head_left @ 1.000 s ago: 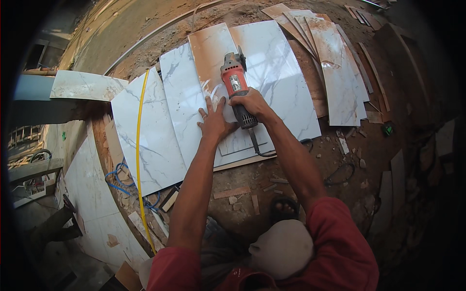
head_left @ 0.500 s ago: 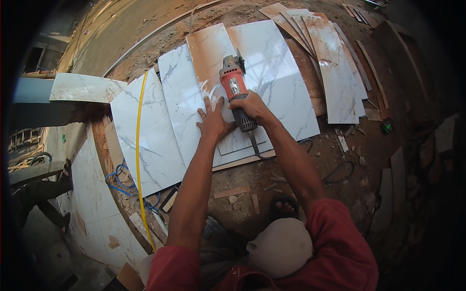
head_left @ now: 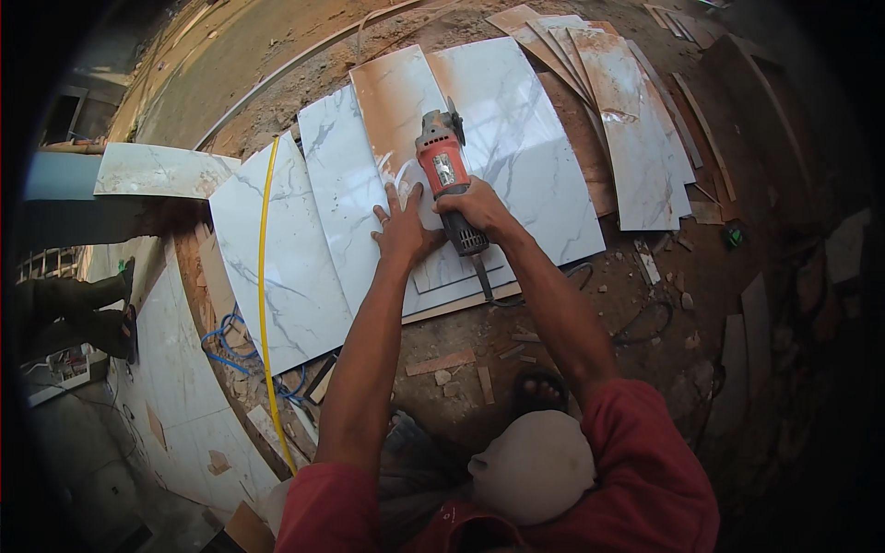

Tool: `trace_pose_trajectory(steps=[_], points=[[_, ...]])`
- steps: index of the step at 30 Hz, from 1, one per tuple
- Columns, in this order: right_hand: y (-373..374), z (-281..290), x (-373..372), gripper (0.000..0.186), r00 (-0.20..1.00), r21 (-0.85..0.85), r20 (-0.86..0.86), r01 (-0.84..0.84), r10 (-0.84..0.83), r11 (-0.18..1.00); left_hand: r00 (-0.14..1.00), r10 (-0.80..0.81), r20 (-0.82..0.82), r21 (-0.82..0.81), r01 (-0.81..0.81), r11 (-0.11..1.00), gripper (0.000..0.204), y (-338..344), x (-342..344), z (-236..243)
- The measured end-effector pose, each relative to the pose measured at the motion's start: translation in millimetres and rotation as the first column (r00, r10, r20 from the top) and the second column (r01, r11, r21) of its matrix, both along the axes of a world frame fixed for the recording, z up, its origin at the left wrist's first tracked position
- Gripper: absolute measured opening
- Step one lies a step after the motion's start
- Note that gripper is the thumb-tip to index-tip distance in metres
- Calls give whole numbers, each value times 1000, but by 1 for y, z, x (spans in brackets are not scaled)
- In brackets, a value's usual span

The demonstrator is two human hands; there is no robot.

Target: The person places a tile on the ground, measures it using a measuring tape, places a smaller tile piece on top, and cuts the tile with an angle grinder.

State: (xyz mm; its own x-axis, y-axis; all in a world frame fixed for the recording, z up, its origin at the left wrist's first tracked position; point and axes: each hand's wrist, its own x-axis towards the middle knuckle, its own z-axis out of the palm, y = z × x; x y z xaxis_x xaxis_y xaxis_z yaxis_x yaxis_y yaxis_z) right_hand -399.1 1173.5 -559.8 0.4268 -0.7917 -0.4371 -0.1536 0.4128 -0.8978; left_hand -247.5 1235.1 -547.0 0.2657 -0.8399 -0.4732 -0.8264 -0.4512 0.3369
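My right hand (head_left: 475,207) is wrapped round the body of a red and grey angle grinder (head_left: 443,164). Its disc (head_left: 456,120) stands edge-on at the far end, over a white marbled tile (head_left: 516,120); I cannot tell whether it touches. A black cord (head_left: 482,275) runs back from the tool toward me. Just left of the grinder, my left hand (head_left: 404,229) presses down with fingers spread, beside a rust-stained tile (head_left: 395,101). More grey-veined tiles (head_left: 277,249) overlap to the left.
A yellow strip (head_left: 265,249) lies across the left tile, with blue cord (head_left: 226,341) beside it. Stacked tiles (head_left: 636,138) lean at the right. Offcuts (head_left: 442,362) and rubble litter the ground near my foot (head_left: 539,392). Another person's legs (head_left: 83,309) show at far left.
The other person's legs at far left have shifted upward in the picture. My hands and the grinder stay nearly in place; the view has moved very slightly.
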Motion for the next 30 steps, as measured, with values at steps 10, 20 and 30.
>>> trace_pose_trajectory(steps=[10, 20, 30], points=[[10, 4, -2, 49, 1000, 5, -18, -13, 13, 1000, 998, -6, 59, -32, 8, 999, 107, 2, 5, -11], [13, -7, -5, 56, 999, 11, -45, -16, 16, 1000, 998, -9, 65, -35, 11, 999, 101, 0, 4, -11], [25, 4, -10, 58, 999, 21, -44, 8, -7, 1000, 997, -13, 70, -33, 15, 999, 98, 1, 3, -10]])
